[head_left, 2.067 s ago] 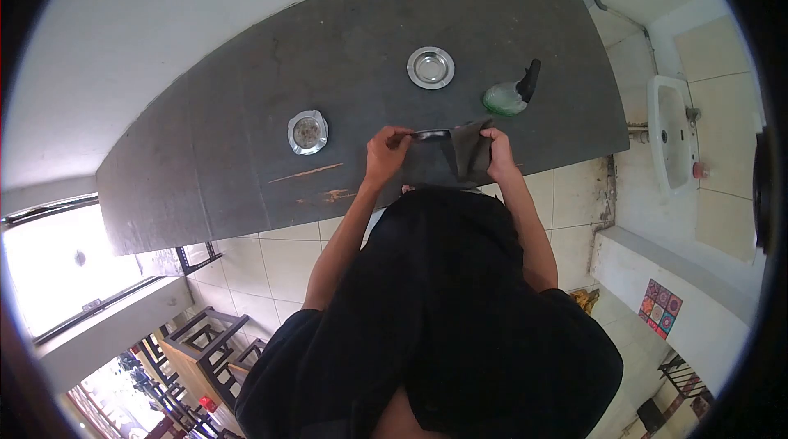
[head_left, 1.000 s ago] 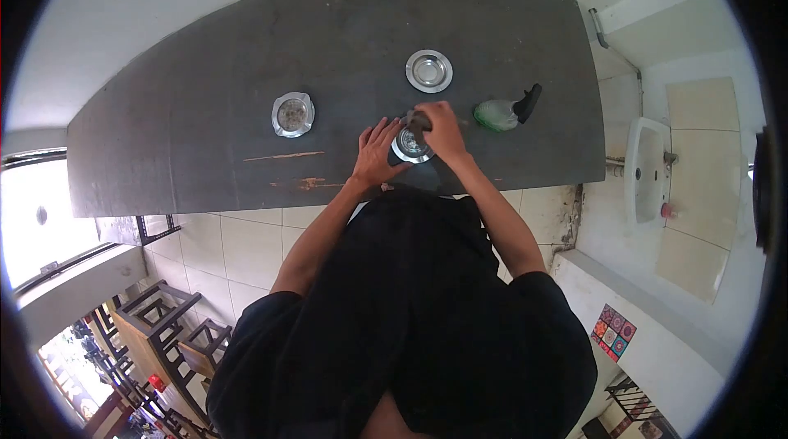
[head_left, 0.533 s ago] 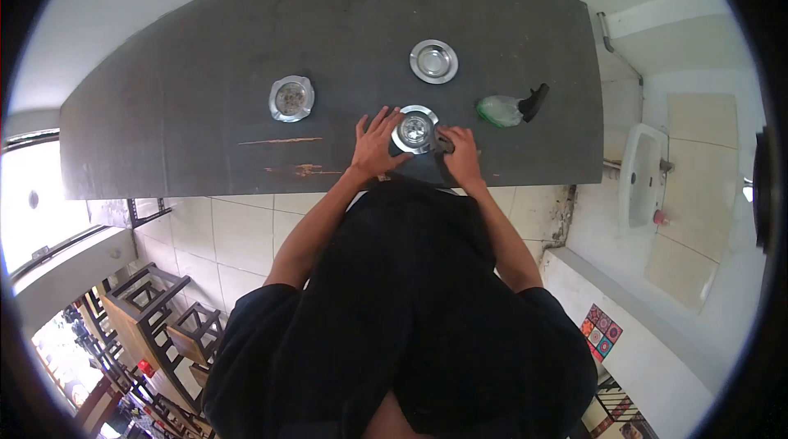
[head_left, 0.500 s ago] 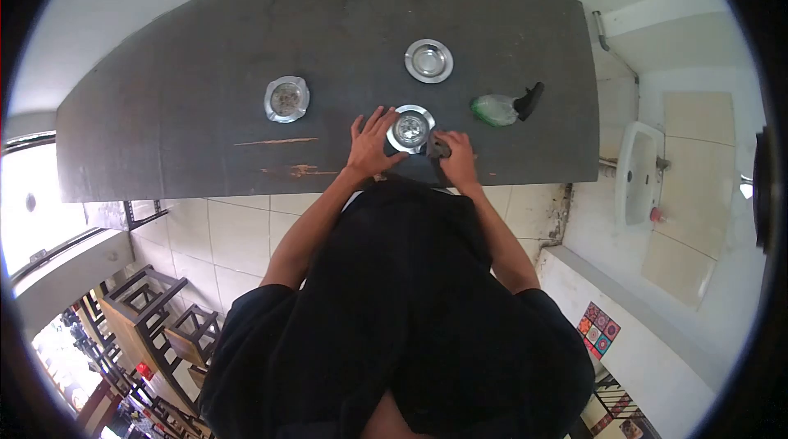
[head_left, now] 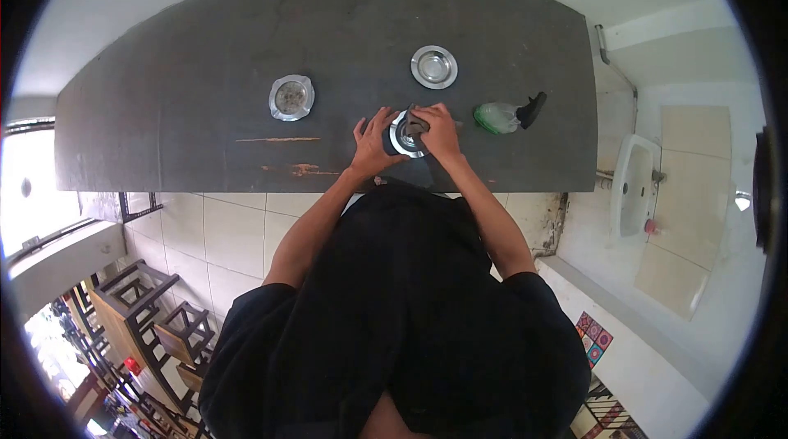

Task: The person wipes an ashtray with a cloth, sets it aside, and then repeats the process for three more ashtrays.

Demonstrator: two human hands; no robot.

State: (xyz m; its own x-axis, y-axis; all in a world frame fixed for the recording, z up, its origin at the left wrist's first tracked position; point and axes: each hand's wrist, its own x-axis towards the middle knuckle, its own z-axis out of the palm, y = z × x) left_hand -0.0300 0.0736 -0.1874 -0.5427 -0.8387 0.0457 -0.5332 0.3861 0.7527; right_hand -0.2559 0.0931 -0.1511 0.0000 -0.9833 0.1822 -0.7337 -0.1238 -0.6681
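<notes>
A round metal ashtray (head_left: 400, 142) lies on the dark table close to my body. My left hand (head_left: 374, 144) holds it by its left side, fingertips at the far rim and thumb at the near rim. A crumpled grey cloth (head_left: 417, 123) is gripped in my right hand (head_left: 439, 131) and lies over the right part of the ashtray, hiding some of its bowl. Farther back stands a second round metal ashtray (head_left: 434, 67). To the left is a scalloped metal ashtray (head_left: 291, 98) with a dirty, greyish bowl.
A spray bottle (head_left: 498, 117) with green liquid and a black head lies on its side at the right. The grey table (head_left: 205, 53) has scraped patches near its front edge. Beyond its right end is a white sink (head_left: 636, 185); wooden stools (head_left: 185, 331) stand at lower left.
My right hand has moved up and left, bringing the cloth from beside the ashtray's right rim onto its bowl. The left hand keeps its place on the ashtray.
</notes>
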